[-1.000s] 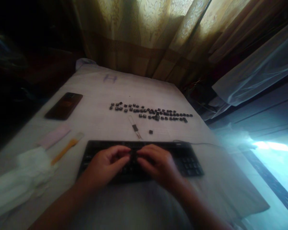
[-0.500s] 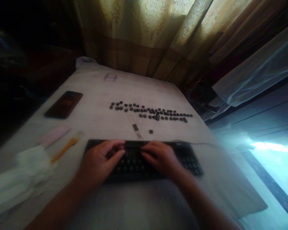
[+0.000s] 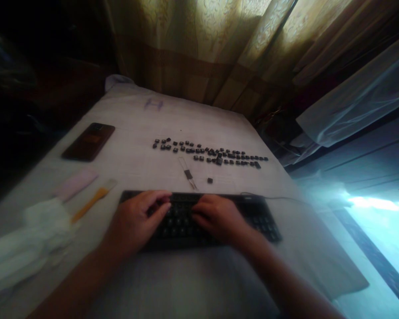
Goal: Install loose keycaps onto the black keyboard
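A black keyboard (image 3: pixel 186 241) lies across the near part of the cloth-covered table. My left hand (image 3: pixel 138 219) rests over its left half, fingers curved and the thumb apart from them, with nothing visible in the gap. Over the middle keys, my right hand (image 3: pixel 219 217) has its fingers bunched together and pointing left; whatever they may hold is hidden. Small white-looking spots show on the keys between the hands. Just behind the keyboard are tweezers (image 3: pixel 188 174) with a dark middle and a single loose black keycap (image 3: pixel 210 180).
Several loose keycaps (image 3: pixel 231 156) lie in rough rows farther back. To the left are a dark phone (image 3: pixel 89 141), a pink block (image 3: pixel 76 182), a yellow-handled brush (image 3: pixel 89 205) and a crumpled white cloth (image 3: pixel 29 239). The keyboard's cable (image 3: pixel 282 198) runs right. Curtains (image 3: pixel 193 53) hang behind.
My right hand has shifted slightly left over the keys, its fingertips closer together. The left hand has barely moved. The whole view has tilted a little.
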`<state>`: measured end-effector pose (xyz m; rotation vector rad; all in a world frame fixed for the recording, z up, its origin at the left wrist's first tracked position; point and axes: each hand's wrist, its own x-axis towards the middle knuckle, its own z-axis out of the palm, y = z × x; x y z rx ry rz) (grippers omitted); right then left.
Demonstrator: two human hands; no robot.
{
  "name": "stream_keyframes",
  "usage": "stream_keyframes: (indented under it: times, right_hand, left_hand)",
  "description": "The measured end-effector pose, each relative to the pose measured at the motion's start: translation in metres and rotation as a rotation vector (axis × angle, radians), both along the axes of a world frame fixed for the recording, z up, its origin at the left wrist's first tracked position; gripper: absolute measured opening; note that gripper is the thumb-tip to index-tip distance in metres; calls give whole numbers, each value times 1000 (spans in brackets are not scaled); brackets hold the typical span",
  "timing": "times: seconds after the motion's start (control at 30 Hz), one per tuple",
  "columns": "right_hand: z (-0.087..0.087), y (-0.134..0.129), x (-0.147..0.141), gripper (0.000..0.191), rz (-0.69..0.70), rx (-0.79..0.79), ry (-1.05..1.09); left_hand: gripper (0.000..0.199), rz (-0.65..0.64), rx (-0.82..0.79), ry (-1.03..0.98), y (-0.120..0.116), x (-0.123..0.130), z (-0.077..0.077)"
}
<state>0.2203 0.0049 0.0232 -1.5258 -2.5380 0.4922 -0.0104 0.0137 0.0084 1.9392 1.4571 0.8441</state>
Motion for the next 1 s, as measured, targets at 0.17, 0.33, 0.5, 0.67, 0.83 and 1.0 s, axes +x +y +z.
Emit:
stream_keyframes:
  times: [0.17, 0.33, 0.5, 0.67, 0.83, 1.0]
  right_hand:
    - [13, 6, -7, 14, -6, -100, -112]
    - [18, 14, -15, 14, 17, -128, -212]
    - [24, 24, -28, 14, -16, -191, -327]
    - [33, 28, -27, 11, -46, -270, -283]
    - [34, 23, -14, 14, -134, -340, -88]
    - [29, 20, -16, 5, -220, -347, -80]
  left_hand:
    - [28, -11, 3, 12, 0, -1, -2]
    - [27, -4, -14, 19, 1, 1, -1]
    - [27, 4, -9, 28, 1, 1, 0]
    - [27, -7, 16, 28, 2, 0, -3]
    - [27, -6, 18, 45, 2, -1, -1]
    - [26, -8, 26, 66, 2, 0, 1]
